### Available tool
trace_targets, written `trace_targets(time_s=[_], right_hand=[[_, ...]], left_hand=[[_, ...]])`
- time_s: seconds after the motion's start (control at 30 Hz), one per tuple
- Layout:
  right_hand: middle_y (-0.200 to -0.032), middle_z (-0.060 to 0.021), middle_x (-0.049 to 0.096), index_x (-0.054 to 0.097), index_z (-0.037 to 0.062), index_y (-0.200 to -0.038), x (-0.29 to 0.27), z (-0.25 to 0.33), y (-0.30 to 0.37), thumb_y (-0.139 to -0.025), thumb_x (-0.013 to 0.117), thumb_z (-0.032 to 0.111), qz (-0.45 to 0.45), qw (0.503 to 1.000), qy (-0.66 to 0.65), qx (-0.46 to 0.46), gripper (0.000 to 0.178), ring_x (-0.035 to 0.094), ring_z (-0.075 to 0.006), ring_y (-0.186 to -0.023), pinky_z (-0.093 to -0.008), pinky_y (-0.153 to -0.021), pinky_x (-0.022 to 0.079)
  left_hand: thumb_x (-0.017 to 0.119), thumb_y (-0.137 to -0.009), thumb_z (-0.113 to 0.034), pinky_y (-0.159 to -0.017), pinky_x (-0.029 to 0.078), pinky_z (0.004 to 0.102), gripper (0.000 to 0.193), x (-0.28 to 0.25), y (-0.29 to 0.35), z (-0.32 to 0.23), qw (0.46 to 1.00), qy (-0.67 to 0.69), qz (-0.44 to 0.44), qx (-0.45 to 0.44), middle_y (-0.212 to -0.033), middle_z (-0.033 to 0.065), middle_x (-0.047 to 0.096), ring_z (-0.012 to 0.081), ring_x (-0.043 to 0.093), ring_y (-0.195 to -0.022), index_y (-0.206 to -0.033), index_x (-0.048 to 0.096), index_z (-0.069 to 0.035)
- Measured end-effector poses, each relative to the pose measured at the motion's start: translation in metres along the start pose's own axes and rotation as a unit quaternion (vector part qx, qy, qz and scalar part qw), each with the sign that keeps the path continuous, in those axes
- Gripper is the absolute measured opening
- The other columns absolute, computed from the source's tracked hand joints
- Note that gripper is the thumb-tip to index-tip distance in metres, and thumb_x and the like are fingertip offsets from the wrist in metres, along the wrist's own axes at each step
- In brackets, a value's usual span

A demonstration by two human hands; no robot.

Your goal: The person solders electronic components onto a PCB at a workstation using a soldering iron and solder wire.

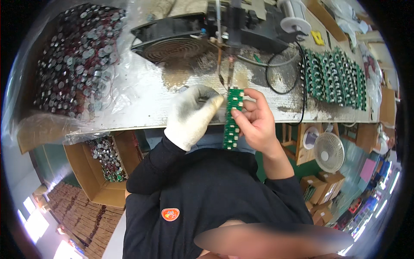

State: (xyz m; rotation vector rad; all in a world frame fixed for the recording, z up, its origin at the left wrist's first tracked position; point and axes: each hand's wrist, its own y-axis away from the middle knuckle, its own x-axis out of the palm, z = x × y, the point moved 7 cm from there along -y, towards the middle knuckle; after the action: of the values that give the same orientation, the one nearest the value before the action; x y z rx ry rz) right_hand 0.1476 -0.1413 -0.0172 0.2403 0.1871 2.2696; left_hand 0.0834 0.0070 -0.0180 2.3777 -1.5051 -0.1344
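My bare right hand (257, 123) grips a long narrow green circuit board strip (232, 113) by its right edge, thumb on its face. A row of small pale components runs down the strip. Beside its upper left edge, my left hand (189, 114), in a white glove with grey smudges, is closed in a pinch. Whatever lies between its fingertips is too small or hidden to name. Just above the strip's top end, a soldering iron tip (230, 69) points down, with a thin metal feed tube (219, 56) close to its left.
A large heap of small round metal parts with red wires (82, 60) fills the left. Rows of green circuit boards (334, 80) stand at right. Behind are a black fan unit (172, 41), a solder spool (295, 17) and a black cable (304, 82). A cardboard box (103, 196) sits below left.
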Motion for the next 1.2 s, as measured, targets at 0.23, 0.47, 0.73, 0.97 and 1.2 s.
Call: trace_targets(time_s=[0.23, 0.47, 0.73, 0.97, 1.2], right_hand=[[-0.100, -0.0093, 0.059, 0.023, -0.0006, -0.141, -0.005, 0.014, -0.011, -0.088, 0.061, -0.002, -0.026, 1.000, -0.002, -0.006, 0.065, 0.052, -0.0063, -0.058, -0.0187, -0.047, 0.040], [-0.113, -0.0143, 0.055, 0.019, -0.0051, -0.145, -0.010, 0.003, -0.011, -0.083, 0.061, -0.010, -0.024, 0.999, 0.019, -0.038, 0.075, 0.055, -0.0087, -0.073, -0.0196, -0.054, 0.044], [-0.113, -0.0125, 0.057, 0.021, -0.0030, -0.145, -0.010, 0.001, -0.013, -0.084, 0.059, -0.010, -0.022, 0.997, 0.034, -0.066, 0.073, 0.058, -0.0081, -0.071, -0.0166, -0.048, 0.042], [-0.112, -0.0146, 0.056, 0.020, -0.0051, -0.144, -0.010, 0.001, -0.012, -0.083, 0.060, -0.011, -0.015, 0.997, 0.021, -0.071, 0.073, 0.057, -0.0091, -0.073, -0.0188, -0.049, 0.043], [-0.112, -0.0153, 0.056, 0.020, -0.0055, -0.144, -0.010, 0.003, -0.013, -0.083, 0.060, -0.010, -0.005, 0.997, 0.022, -0.071, 0.074, 0.056, -0.0092, -0.071, -0.0188, -0.051, 0.043]], left_hand=[[0.073, -0.073, -0.003, -0.073, 0.054, 0.0291, 0.047, -0.048, 0.015, -0.033, 0.893, -0.298, -0.083, 0.328, -0.121, 0.0181, 0.053, 0.0209, 0.064, -0.088, -0.116, 0.055, 0.002], [0.074, -0.076, -0.007, -0.059, 0.047, 0.0246, 0.019, -0.139, 0.016, -0.037, 0.869, -0.297, -0.321, 0.230, -0.080, 0.0071, 0.067, 0.0106, 0.058, -0.064, -0.093, 0.066, -0.001], [0.054, -0.087, -0.036, -0.073, 0.052, 0.0452, 0.032, -0.199, -0.017, -0.076, 0.739, -0.584, -0.330, 0.060, -0.086, 0.0160, 0.067, 0.0341, 0.065, -0.084, -0.088, 0.069, -0.009], [0.055, -0.084, -0.033, -0.073, 0.053, 0.0453, 0.030, -0.199, -0.040, -0.061, 0.733, -0.605, -0.308, 0.040, -0.085, 0.0176, 0.067, 0.0353, 0.066, -0.083, -0.083, 0.069, -0.006], [0.052, -0.088, -0.033, -0.074, 0.051, 0.0476, 0.032, -0.200, -0.019, -0.058, 0.757, -0.558, -0.340, 0.017, -0.086, 0.0205, 0.067, 0.0384, 0.065, -0.084, -0.086, 0.067, -0.005]])
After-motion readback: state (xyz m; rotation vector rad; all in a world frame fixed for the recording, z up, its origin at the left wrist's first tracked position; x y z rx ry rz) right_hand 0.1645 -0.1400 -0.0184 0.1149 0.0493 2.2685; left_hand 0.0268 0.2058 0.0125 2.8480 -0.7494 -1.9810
